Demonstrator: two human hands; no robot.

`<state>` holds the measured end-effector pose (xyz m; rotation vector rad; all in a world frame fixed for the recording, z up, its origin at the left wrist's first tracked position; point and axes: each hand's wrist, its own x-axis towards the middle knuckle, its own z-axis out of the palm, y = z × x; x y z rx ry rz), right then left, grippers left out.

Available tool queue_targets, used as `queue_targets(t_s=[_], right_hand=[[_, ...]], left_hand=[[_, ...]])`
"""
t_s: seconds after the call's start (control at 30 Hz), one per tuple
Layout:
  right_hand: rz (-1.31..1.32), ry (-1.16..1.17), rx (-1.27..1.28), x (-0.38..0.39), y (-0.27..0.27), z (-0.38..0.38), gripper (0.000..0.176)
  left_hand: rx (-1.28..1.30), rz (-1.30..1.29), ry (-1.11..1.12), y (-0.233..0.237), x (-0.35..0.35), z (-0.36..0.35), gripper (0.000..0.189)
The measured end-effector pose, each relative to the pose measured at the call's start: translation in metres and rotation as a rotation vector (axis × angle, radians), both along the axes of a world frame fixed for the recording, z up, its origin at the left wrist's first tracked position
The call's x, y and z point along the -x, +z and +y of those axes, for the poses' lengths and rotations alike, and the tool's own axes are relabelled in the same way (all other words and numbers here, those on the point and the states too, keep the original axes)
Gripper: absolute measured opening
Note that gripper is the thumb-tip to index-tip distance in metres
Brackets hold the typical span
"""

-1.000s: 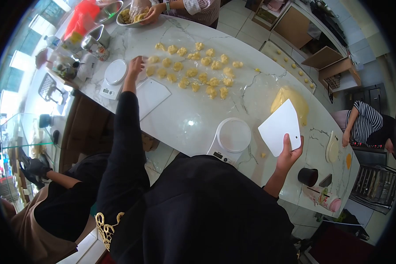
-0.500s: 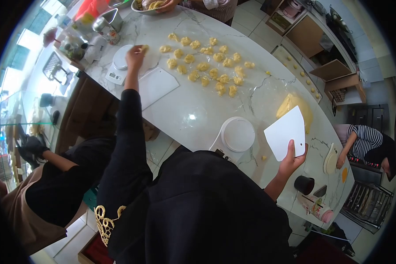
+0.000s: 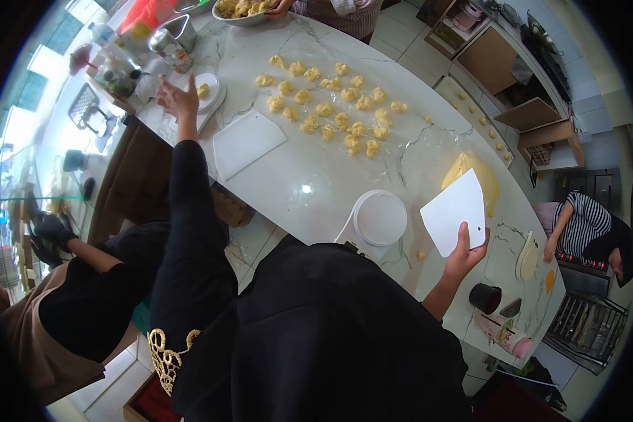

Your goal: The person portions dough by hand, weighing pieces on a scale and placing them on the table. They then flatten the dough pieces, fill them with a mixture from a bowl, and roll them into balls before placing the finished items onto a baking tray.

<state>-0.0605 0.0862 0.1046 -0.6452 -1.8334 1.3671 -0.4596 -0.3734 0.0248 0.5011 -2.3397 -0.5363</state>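
My left hand [image 3: 179,98] is open with its fingers spread, just left of a small lump of dough [image 3: 203,91] that sits on the white kitchen scale [image 3: 211,104] at the far left. My right hand [image 3: 464,254] grips a white dough scraper [image 3: 457,211], holding it up in front of a large mound of yellow dough [image 3: 489,190]. Several rough dough pieces [image 3: 324,109] are spread over the middle of the marble table. A second white kitchen scale [image 3: 380,218] stands near me, with a tiny dough scrap [image 3: 421,255] to its right.
A white cutting board [image 3: 249,144] lies between the scales. Beyond it, a person's hand [image 3: 281,8] touches a bowl of dough [image 3: 242,17]. A black cup [image 3: 485,298] and a pink-capped bottle [image 3: 506,337] are at right. Other people stand left and right.
My left hand has let go of the dough lump, which now rests on the far scale, and has moved left, fingers spreading. My right hand with the scraper has barely moved.
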Motion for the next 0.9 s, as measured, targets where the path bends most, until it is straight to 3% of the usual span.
queue_targets(t_s=[0.1,0.33,0.9], right_hand=[[-0.012,0.005,0.011,-0.004,-0.004,0.004,0.011],[-0.008,-0.017,0.015,-0.002,-0.005,0.003,0.012],[0.002,0.023,0.012,0.011,-0.006,0.003,0.013]], left_hand=[[-0.205,0.162,0.108,0.009,-0.005,-0.016,0.083],[-0.21,0.333,0.215,0.01,-0.026,-0.065,0.083],[-0.227,0.296,0.331,0.006,-0.052,-0.076,0.079]])
